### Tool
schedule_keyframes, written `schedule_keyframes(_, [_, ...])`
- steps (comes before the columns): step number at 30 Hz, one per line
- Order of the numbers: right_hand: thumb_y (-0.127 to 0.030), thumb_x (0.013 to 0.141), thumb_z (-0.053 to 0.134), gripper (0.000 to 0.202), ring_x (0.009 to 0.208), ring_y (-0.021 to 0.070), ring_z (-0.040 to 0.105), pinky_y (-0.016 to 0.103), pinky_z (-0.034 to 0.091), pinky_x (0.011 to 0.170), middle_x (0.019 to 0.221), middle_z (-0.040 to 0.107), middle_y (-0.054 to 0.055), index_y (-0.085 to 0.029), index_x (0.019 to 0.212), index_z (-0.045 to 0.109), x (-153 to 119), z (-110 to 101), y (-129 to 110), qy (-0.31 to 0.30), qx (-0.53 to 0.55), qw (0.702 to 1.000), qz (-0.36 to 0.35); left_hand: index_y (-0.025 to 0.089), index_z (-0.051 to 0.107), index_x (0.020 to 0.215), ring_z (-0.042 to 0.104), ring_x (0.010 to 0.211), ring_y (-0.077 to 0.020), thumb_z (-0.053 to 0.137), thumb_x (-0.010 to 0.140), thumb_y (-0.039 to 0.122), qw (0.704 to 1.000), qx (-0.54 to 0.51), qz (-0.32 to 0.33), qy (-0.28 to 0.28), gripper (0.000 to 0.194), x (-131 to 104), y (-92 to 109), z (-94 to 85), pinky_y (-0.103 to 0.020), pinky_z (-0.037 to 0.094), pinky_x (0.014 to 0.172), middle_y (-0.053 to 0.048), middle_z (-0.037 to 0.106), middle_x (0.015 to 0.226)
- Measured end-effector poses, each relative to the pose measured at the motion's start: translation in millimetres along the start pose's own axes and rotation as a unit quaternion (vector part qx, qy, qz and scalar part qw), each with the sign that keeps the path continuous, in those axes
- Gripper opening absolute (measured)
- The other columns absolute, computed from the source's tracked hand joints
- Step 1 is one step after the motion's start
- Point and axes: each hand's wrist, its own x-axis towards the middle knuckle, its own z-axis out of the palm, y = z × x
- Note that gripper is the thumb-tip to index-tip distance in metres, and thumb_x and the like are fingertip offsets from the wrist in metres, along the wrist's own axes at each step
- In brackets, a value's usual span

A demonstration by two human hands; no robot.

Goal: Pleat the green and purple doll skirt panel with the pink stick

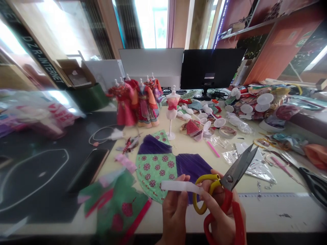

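My left hand (175, 209) is closed on a narrow white strip (176, 185), pinching it between thumb and fingers. My right hand (222, 214) holds a pair of scissors (233, 177) with yellow and red handles. Their blades point up and to the right, slightly apart. Fingertips of the right hand also touch the strip's right end. Behind the hands lie a green flowered fabric piece (155, 166) and dark purple pleated fabric (192, 165). A small white dress form (171, 115) with a pink top stands beyond them.
Several dressed doll forms (143, 102) stand at the back left. A phone (88, 170) lies on the dark mat at left, near green and pink fabric (114, 200). Black-handled scissors (313, 183), a ruler (270, 195) and clear packets (255, 163) are at right. Monitors (212, 68) stand behind.
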Motion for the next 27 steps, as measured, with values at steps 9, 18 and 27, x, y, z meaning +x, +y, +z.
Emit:
schedule_keyframes(9, [-0.035, 0.078, 0.070, 0.048, 0.063, 0.0164, 0.065, 0.026, 0.055, 0.053, 0.081, 0.066, 0.001, -0.020, 0.118, 0.049, -5.8, -0.8, -4.3, -0.001, -0.038, 0.998, 0.052, 0.020, 0.068, 0.108, 0.062, 0.108, -0.0253, 0.069, 0.080, 0.037, 0.982, -0.126, -0.128, 0.065, 0.033, 5.3, 20.7, 1.3, -0.032, 0.053, 0.087, -0.010, 0.068, 0.114])
schedule_keyframes(18, [-0.038, 0.078, 0.067, 0.048, 0.062, 0.0154, 0.060, 0.025, 0.050, 0.049, 0.078, 0.064, 0.000, -0.021, 0.117, 0.047, -7.9, -3.0, -4.4, -0.018, -0.069, 0.996, 0.048, 0.018, 0.065, 0.112, 0.065, 0.093, -0.0212, 0.068, 0.081, 0.025, 0.963, -0.173, -0.198, 0.061, 0.032, 16.9, 43.4, -5.1, -0.033, 0.051, 0.084, -0.008, 0.067, 0.109])
schedule_keyframes(27, [-0.041, 0.078, 0.066, 0.042, 0.072, 0.0194, 0.064, 0.030, 0.054, 0.058, 0.087, 0.067, 0.004, -0.020, 0.111, 0.051, 4.5, -4.8, 6.6, -0.028, -0.143, 0.989, 0.003, 0.016, 0.068, 0.096, 0.063, 0.093, -0.0206, 0.065, 0.083, 0.024, 0.970, -0.129, -0.208, -0.014, 0.016, 18.4, 48.9, -11.7, -0.030, 0.050, 0.082, -0.008, 0.066, 0.109])
